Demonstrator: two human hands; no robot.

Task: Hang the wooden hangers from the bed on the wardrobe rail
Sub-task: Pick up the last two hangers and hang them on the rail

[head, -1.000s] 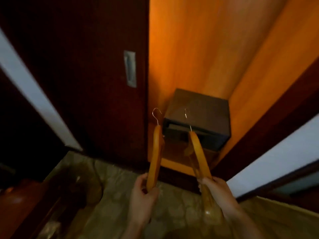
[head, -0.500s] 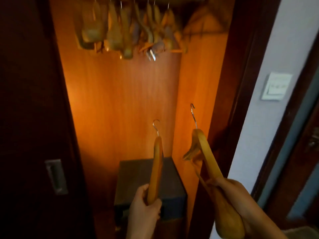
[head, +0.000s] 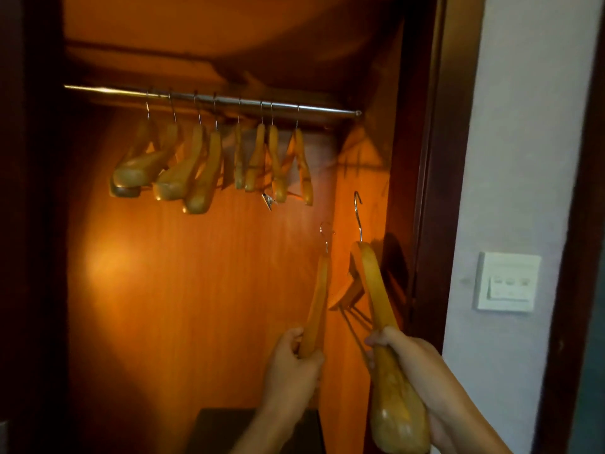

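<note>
I face an open wardrobe lit in orange. A metal rail [head: 320,108] runs across its top, and several wooden hangers [head: 196,165] hang from it. My left hand [head: 291,368] grips a slim wooden hanger [head: 319,299] by its lower end, hook up. My right hand [head: 406,358] grips a broad-shouldered wooden hanger [head: 376,290] around its arm, its steel hook [head: 358,214] pointing up. Both held hangers are well below the rail, towards its right end. The bed is out of view.
A dark box [head: 222,430] stands on the wardrobe floor below my hands. The dark door frame [head: 425,191] borders the opening on the right, a dark sliding door [head: 29,224] on the left. A white wall switch [head: 505,281] is further right.
My view has tilted up from the wardrobe floor to the rail. Both hands have lifted their hangers higher inside the wardrobe, still gripping them.
</note>
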